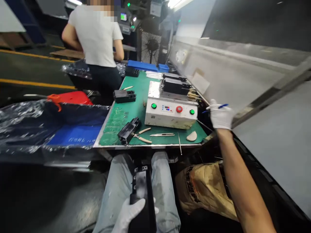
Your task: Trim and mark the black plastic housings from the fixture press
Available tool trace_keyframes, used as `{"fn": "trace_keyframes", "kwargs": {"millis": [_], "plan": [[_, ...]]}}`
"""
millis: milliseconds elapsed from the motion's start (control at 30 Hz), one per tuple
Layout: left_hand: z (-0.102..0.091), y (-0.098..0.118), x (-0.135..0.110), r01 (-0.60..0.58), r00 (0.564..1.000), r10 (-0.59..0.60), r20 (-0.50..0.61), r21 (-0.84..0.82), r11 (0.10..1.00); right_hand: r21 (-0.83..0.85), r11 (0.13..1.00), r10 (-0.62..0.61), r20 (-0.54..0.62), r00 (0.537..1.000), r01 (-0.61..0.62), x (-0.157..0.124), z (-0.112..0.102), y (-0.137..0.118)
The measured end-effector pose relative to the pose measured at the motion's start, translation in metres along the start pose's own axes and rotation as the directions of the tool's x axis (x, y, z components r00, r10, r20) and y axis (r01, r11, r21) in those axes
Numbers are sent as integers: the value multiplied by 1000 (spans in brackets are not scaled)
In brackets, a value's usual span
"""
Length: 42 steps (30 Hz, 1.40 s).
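My left hand (132, 212), in a white glove, grips a long black plastic housing (143, 202) low between my thighs; a grey patch shows on its upper face. Out to the right, past the table's corner, my gloved right hand (220, 115) is closed around a slim blue tool (223, 105). Blue parts stick out on both sides of its fingers, but its exact kind is unclear. Another black housing (129, 130) rests on the green mat beside cream-handled pliers (143, 135). Tweezers (162, 134) and a thin rod (179, 144) lie near the front edge.
A white control box (171, 117) with green and red buttons carries black parts (175, 86). More housings (124, 96) sit at the mat's left. A film-lined blue bin (73, 134) stands left, a paper sack (201, 187) below right. A person in a white shirt (98, 35) is beyond.
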<state>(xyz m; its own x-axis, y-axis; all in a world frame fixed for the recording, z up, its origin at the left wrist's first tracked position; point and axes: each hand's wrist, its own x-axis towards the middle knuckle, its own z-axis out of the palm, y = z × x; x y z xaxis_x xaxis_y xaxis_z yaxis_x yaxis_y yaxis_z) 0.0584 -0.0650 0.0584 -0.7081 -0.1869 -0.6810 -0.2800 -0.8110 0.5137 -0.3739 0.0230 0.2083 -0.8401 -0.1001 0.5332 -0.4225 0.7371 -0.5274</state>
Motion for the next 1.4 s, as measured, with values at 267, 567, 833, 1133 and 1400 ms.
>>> {"fn": "trace_keyframes", "kwargs": {"millis": [267, 567, 833, 1133, 1400], "plan": [[20, 37, -24, -132, 974, 210, -79, 557, 820, 598, 755, -104, 514, 852, -268, -184, -59, -63], [30, 40, -31, -109, 982, 180, -62, 592, 799, 575, 750, -174, 647, 742, -326, -226, -44, -60], [31, 39, -34, -82, 991, 129, -39, 585, 807, 608, 749, -160, 552, 819, -263, -225, -43, -63], [30, 35, -36, -132, 987, 162, 4, 602, 787, 612, 722, -212, 639, 739, -323, -237, -28, -83], [24, 34, -35, -170, 977, 214, 7, 631, 757, 646, 736, -310, 588, 747, -202, -241, -44, -97]]}}
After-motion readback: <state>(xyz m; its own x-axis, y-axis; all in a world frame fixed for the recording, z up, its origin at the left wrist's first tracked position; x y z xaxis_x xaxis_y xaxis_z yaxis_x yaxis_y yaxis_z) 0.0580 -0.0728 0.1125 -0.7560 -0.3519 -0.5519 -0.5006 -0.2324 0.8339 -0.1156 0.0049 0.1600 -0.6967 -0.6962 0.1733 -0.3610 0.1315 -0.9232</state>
